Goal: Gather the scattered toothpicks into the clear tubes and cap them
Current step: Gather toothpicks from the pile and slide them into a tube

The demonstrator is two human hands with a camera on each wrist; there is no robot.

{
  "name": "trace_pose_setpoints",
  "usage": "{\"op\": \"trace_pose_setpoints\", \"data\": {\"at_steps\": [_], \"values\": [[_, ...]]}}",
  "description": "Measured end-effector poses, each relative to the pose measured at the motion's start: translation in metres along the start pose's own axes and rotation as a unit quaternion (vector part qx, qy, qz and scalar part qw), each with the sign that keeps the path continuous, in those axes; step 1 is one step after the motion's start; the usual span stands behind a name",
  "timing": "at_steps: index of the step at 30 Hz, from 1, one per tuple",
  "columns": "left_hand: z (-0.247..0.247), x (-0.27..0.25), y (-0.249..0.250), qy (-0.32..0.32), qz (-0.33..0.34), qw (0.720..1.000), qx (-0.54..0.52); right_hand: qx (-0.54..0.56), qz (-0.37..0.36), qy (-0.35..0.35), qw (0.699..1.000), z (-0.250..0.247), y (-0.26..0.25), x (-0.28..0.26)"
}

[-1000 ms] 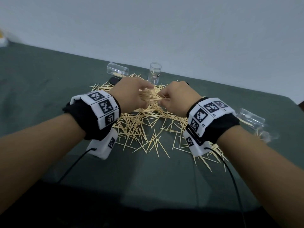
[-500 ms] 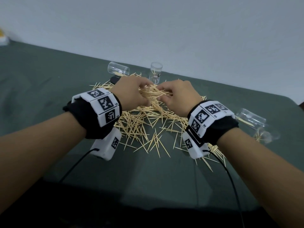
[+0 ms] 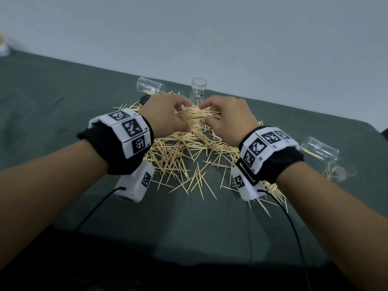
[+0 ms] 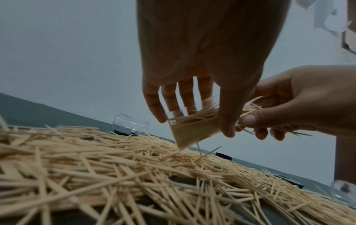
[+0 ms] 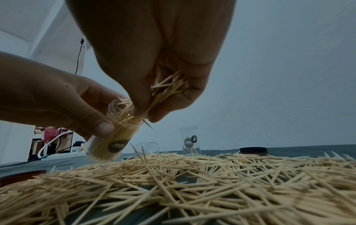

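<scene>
A wide pile of loose toothpicks (image 3: 184, 156) covers the green cloth. Above its far side my left hand (image 3: 168, 116) grips a clear tube (image 4: 192, 129), tilted and nearly full of toothpicks, between thumb and fingers. My right hand (image 3: 228, 116) pinches a bundle of toothpicks (image 3: 197, 116) whose ends reach into the tube's mouth (image 5: 119, 106). In the right wrist view the tube (image 5: 109, 141) carries a dark round label and the bundle (image 5: 167, 86) fans out of my right hand (image 5: 146, 115).
An upright clear tube (image 3: 198, 89) with a few picks stands behind the hands. Another tube (image 3: 150, 88) lies on its side at the back left beside a black cap (image 3: 144, 100). Two more tubes (image 3: 319, 151) lie at the right. Bare cloth (image 3: 189, 227) fills the near side.
Both hands have risen slightly off the pile. More of the toothpick bundle shows between them now than a second ago.
</scene>
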State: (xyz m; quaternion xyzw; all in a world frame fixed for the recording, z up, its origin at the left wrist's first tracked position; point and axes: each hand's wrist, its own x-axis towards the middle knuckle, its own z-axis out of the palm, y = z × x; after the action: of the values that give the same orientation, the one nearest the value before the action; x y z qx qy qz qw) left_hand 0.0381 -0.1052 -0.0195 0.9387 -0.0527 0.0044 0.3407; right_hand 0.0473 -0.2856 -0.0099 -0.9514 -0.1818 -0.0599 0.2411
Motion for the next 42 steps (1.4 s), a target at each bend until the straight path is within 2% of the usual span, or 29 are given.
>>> {"op": "trace_pose_setpoints", "data": {"at_steps": [6, 12, 19, 26, 33, 38, 42], "values": [[-0.001, -0.001, 0.000, 0.009, 0.008, 1.000, 0.029, 0.006, -0.012, -0.002, 1.000, -0.002, -0.001, 0.000], [0.000, -0.002, 0.001, 0.018, 0.026, 0.998, 0.055, -0.049, 0.002, -0.021, 0.999, -0.003, 0.000, 0.001], [0.005, -0.003, 0.002, 0.012, 0.046, 0.996, 0.081, 0.011, -0.041, -0.002, 0.999, -0.001, -0.006, 0.000], [0.003, -0.005, 0.007, -0.021, 0.018, 1.000, -0.008, 0.005, -0.063, 0.029, 0.998, 0.001, -0.006, -0.001], [0.000, -0.004, 0.006, -0.008, -0.013, 0.998, -0.055, 0.057, -0.026, 0.083, 0.995, 0.007, 0.001, 0.001], [-0.001, -0.004, 0.006, -0.017, -0.015, 0.996, -0.081, 0.057, -0.032, 0.056, 0.996, 0.006, 0.000, -0.001], [-0.001, -0.004, 0.007, -0.013, -0.004, 0.998, -0.059, 0.038, -0.040, 0.021, 0.998, 0.008, 0.002, -0.002]]}}
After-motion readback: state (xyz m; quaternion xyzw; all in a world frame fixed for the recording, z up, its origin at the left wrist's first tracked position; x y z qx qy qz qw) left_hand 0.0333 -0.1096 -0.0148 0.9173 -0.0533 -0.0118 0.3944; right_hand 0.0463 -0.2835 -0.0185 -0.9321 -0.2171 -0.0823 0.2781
